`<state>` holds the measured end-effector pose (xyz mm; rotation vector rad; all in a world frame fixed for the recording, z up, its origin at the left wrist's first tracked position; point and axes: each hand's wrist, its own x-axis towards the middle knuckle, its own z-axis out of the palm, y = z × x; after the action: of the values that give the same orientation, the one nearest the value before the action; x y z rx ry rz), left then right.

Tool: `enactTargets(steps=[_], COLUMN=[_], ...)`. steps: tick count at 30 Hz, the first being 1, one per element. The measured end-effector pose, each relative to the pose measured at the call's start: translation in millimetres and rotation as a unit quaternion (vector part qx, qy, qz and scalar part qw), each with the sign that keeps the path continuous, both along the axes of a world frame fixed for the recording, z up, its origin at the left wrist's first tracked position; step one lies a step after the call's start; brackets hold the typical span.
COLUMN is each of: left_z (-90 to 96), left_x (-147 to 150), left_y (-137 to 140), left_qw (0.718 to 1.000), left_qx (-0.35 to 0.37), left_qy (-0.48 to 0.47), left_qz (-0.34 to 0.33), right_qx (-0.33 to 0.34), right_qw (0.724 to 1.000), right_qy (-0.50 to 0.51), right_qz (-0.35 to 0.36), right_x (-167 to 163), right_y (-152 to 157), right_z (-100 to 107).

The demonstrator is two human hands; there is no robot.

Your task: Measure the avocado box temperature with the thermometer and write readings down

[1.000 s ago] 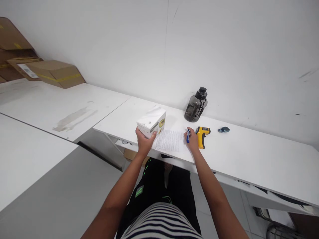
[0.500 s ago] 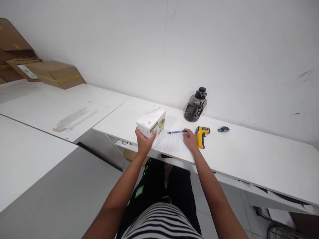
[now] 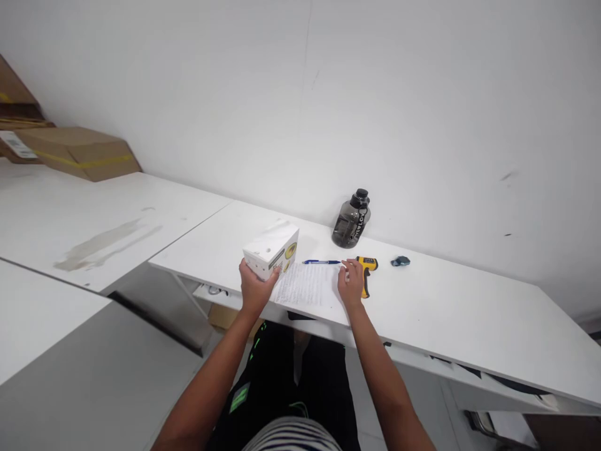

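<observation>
My left hand [image 3: 257, 291] is wrapped round the lower near end of a white box [image 3: 272, 244] with round yellow-and-dark pictures on its side, holding it tilted over the table. My right hand [image 3: 351, 283] rests at the right edge of a sheet of paper [image 3: 305, 285] covered in handwriting. Its fingers are loosely bent and apart, with nothing visible in them. A blue pen [image 3: 322, 262] lies along the paper's top edge, its right end close to these fingertips. Just right of the hand, partly behind it, is a yellow-and-black infrared thermometer [image 3: 367, 269].
A dark translucent water bottle [image 3: 350, 222] stands by the wall. To the right of the thermometer lies a small dark teal object [image 3: 400, 261]. Cardboard boxes [image 3: 89, 153] sit on the adjoining table at far left. The white table's front edge [image 3: 422, 351] runs before me.
My right fingers have come off the pen, which now lies on the table by them. The left hand still holds the box. The whole view has shifted, moving things left and down.
</observation>
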<state>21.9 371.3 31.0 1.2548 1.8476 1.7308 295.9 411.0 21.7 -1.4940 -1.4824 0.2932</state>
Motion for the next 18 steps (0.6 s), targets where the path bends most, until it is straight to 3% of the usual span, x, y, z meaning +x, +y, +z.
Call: enactTargets(steps=[3,7,9,11,15,18], left_z=[0.1,-1.6,-0.9,1.9,11.6,17.8], left_x=[-1.0,-1.4,-1.4,-1.3,-1.1,-1.5], left_y=[0.4,1.5,1.3,0.2,-4.9,-8.9], left_qw=[1.000,1.000,1.000,1.000,0.998,0.997], left_qx=[0.004,0.010,0.009,-0.002,-0.047,-0.066], left_qy=[-0.003,-0.008,-0.008,-0.014,-0.027,-0.026], left_qz=[-0.001,-0.010,-0.010,-0.012,-0.025,-0.028], right_qx=[-0.002,-0.200,-0.305,-0.361,-0.358,-0.283], right_qw=[0.995,0.963,0.935,0.916,0.919,0.952], right_qy=[-0.058,-0.074,-0.079,-0.094,-0.113,-0.059], right_qz=[-0.085,-0.162,-0.160,-0.147,-0.124,-0.099], right_x=[21.9,46.6,51.9,54.3,60.1,68.9], right_y=[-6.0,-2.2,2.4,5.1,-2.0,-15.2], right_z=[-0.7,-3.3,-2.2,0.5,2.2,-4.6])
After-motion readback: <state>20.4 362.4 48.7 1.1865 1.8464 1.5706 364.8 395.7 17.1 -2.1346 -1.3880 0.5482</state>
